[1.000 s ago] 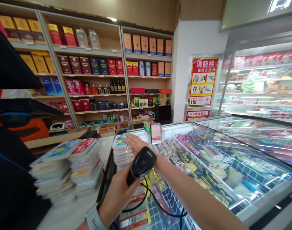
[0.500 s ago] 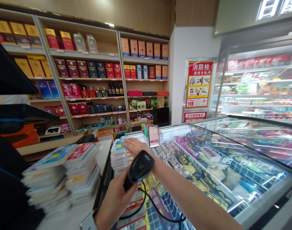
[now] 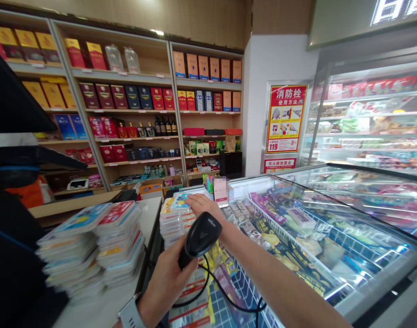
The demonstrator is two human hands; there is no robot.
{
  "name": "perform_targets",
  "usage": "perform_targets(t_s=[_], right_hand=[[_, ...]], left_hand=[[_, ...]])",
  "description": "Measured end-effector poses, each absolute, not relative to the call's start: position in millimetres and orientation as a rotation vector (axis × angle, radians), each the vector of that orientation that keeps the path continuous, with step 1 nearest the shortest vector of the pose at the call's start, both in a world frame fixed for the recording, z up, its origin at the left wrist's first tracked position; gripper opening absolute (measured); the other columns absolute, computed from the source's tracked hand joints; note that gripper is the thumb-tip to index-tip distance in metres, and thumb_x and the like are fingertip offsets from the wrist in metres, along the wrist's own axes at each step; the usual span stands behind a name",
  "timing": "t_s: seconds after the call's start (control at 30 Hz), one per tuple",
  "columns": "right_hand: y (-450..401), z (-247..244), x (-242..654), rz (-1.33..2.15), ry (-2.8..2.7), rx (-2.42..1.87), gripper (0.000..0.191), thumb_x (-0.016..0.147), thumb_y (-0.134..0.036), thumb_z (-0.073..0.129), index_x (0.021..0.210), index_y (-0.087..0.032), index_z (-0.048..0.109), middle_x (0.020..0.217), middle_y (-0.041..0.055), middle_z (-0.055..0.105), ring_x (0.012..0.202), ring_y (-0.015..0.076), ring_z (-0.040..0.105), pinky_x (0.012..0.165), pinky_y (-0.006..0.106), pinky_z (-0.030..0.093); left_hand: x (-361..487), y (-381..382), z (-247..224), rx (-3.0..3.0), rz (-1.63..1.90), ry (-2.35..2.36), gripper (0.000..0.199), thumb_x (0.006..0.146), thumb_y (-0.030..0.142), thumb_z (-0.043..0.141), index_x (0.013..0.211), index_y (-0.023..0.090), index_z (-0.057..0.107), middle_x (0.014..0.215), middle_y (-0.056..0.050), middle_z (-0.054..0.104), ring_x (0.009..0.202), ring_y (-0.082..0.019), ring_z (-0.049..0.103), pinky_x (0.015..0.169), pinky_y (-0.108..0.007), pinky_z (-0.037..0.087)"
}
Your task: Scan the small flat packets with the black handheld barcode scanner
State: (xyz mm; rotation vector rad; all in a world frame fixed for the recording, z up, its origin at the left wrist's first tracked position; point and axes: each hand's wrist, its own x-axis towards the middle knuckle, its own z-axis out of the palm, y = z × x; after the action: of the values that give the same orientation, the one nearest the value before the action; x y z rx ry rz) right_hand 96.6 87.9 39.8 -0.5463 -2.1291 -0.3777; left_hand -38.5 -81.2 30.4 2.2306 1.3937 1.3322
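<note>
A black handheld scanner [image 3: 203, 234] with a coiled black cable is gripped in my left hand [image 3: 167, 278], which wears a pale watch at the wrist. Beyond it, my right hand [image 3: 204, 207] reaches across to the top of a stack of flat plastic-wrapped packs [image 3: 172, 221]. Its fingers are extended at the edge of a blue-and-yellow top pack [image 3: 181, 200]; the scanner hides part of the wrist. Two taller stacks of similar packs [image 3: 73, 250] stand on the white counter [image 3: 150, 209] to the left.
A glass-topped freezer [image 3: 283, 182] with wire baskets of frozen goods fills the right side. A phone with a lit screen [image 3: 221, 193] stands on its far edge. Dark equipment [image 3: 17, 86] is at the left. Shelves of boxes [image 3: 133, 75] line the back wall.
The blue-and-yellow pack under my right fingers has shifted right on its stack, showing another pack beneath. My right hand has moved slightly right. My left hand still holds the scanner.
</note>
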Motion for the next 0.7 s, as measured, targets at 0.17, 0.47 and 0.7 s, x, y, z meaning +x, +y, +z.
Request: perform_targets(t_s=[0.17, 0.47, 0.7], right_hand=[[80, 42, 112, -0.289, -2.089, -0.659, 0.035, 0.092, -0.013, 0.046, 0.123, -0.018, 0.061, 0.119, 0.0077, 0.066, 0.115, 0.0182, 0.055, 0.101, 0.031, 0.046], [62, 28, 146, -0.122, -1.986, -1.292, 0.022, 0.097, -0.024, 0.041, 0.115, -0.017, 0.05, 0.103, 0.0096, 0.067, 0.087, 0.0198, 0.066, 0.069, 0.027, 0.047], [54, 19, 171, -0.071, -1.914, -1.568, 0.019, 0.1, -0.023, 0.035, 0.116, -0.015, 0.041, 0.089, 0.0093, 0.069, 0.072, 0.0182, 0.067, 0.059, 0.025, 0.037]], left_hand=[[-36, -83, 34, 2.231, 1.333, 1.398, 0.044, 0.08, 0.028, 0.06, 0.122, 0.015, 0.059, 0.114, -0.011, 0.07, 0.106, -0.027, 0.066, 0.092, -0.038, 0.054], [-36, -83, 35, 2.227, 1.328, 1.42, 0.041, 0.08, 0.029, 0.06, 0.119, 0.017, 0.062, 0.109, -0.008, 0.072, 0.101, -0.025, 0.068, 0.087, -0.034, 0.055], [-36, -83, 35, 2.245, 1.318, 1.445, 0.04, 0.081, 0.032, 0.06, 0.117, 0.017, 0.063, 0.104, -0.007, 0.073, 0.095, -0.024, 0.069, 0.083, -0.032, 0.055]])
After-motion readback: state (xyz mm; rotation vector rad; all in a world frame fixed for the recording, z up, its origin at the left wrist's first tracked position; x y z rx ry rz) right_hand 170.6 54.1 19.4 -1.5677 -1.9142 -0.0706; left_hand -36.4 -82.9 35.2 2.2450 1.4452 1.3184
